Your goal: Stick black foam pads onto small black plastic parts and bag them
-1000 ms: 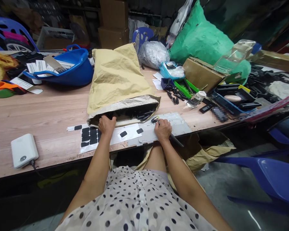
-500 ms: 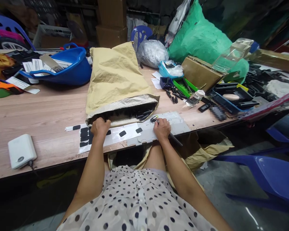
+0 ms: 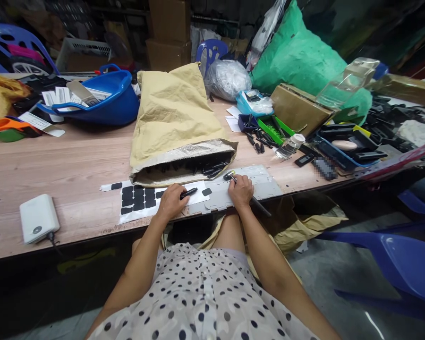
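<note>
My left hand is closed on a slim black pen-like piece, held over a white sheet with black rounded patches. My right hand grips a small hammer; its head points left and its dark handle slants past the table edge. Under the right hand lies a flat grey board. Just beyond both hands, a tan paper sack lies with its mouth facing me, and several black pieces show inside.
A white box with a cable stands at the left. Behind are a blue basin, a green tray, a clear bottle and a cardboard box. A blue plastic chair is at the lower right.
My left hand has come out from the sack's mouth, moving right and toward me with a black piece in it. My right hand stays on the hammer. The view has shifted slightly.
</note>
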A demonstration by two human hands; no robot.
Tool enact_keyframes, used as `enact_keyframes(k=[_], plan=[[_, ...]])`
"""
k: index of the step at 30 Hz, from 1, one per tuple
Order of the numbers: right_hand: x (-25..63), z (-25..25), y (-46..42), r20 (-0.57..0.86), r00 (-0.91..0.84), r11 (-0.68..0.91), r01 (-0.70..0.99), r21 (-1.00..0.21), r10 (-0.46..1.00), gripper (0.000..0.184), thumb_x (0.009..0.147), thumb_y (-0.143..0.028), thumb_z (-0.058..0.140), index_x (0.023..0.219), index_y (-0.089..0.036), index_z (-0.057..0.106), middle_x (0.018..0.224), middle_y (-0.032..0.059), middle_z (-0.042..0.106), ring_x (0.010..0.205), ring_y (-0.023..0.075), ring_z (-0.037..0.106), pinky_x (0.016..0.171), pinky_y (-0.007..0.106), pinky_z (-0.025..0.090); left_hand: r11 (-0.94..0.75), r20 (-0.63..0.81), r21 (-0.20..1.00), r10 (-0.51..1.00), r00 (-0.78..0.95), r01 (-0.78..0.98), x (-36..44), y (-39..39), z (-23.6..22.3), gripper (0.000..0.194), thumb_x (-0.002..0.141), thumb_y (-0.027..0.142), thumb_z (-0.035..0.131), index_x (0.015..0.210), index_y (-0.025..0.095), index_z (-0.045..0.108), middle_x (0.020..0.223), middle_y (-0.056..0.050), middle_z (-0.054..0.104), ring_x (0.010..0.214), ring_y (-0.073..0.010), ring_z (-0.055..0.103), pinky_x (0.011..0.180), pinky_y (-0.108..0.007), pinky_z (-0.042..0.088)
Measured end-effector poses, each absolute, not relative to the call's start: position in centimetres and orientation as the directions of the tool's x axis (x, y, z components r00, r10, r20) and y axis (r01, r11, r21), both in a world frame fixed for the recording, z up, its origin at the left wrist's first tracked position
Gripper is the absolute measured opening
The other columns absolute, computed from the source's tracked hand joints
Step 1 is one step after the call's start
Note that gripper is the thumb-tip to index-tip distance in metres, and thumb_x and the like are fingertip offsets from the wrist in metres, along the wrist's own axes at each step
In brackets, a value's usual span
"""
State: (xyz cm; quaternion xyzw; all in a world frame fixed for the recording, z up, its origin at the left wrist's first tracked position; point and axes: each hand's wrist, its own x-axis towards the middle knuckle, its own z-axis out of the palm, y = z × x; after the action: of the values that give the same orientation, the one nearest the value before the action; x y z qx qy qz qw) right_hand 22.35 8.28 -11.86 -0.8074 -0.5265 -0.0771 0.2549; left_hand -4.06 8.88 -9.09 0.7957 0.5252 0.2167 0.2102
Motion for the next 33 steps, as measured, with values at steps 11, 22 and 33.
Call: enact_keyframes(k=[11,22,33], plan=[[22.7,-11.2,8.0,0.349,0.429,-0.275,0.869,-0.41,0.833,0.021,0.088,-0.018,0.054,0.102,-0.019,0.071,0.098,0.0111,0.064,0.094,0.0257,0.055,0.078,0.035,0.042,-0.365,0.203,0.671,0.928,0.314,0.645,-2.8,9.5,-10.8,0.013,0.079,0.026,0.07,0.092,0.024,0.071,0.091,-0.003,0.069,0.093,-0.0239,0.061,0.086,-0.037,0.049],[15.8,-8.9,4.6,0.476,0.008,0.339,0.691,-0.638,0.879,0.026,0.098,-0.029,0.047,0.107,-0.024,0.071,0.089,0.0045,0.069,0.083,0.0181,0.064,0.079,0.03,0.053,-0.36,0.187,0.682,0.927,0.324,0.637,-2.7,9.7,-11.3,0.011,0.081,0.029,0.072,0.091,0.026,0.077,0.085,-0.002,0.068,0.09,-0.0217,0.061,0.085,-0.036,0.047],[15.0,-9.1,4.2,0.399,-0.048,0.264,0.821,-0.506,0.916,0.03,0.099,-0.024,0.044,0.11,-0.024,0.073,0.092,0.0055,0.07,0.087,0.0172,0.065,0.08,0.026,0.052,-0.337,0.149,0.67,0.934,0.324,0.661,-2.4,9.7,-11.1,0.014,0.083,0.029,0.071,0.094,0.026,0.078,0.088,-0.002,0.068,0.091,-0.0211,0.06,0.087,-0.035,0.047]])
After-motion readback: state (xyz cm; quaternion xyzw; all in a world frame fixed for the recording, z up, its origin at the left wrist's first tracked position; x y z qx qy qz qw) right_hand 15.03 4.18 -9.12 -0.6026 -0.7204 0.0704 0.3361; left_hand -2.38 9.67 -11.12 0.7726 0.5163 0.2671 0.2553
